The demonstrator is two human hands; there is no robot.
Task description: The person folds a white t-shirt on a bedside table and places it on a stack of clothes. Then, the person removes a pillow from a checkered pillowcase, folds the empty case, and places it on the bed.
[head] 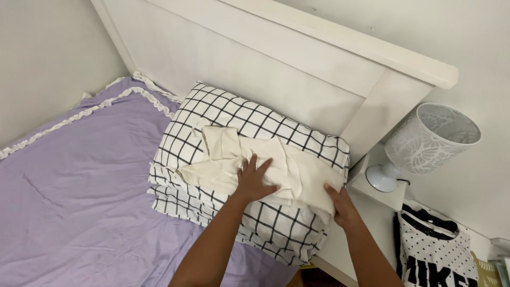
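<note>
A cream cloth (297,170) lies crumpled on top of a white pillow with a black grid pattern (234,114), at the head of the bed. My left hand (253,179) presses flat on the middle of the cloth, fingers spread. My right hand (340,204) grips the cloth's right edge near the pillow's right end. A second grid-patterned pillow or folded cover (175,199) lies underneath.
A purple sheet with a ruffled white edge (74,186) covers the mattress. A white headboard (276,69) stands behind the pillows. To the right, a white lamp with a lace-pattern shade (425,141) sits on a white nightstand (372,186). A black-and-white dotted bag (433,250) stands lower right.
</note>
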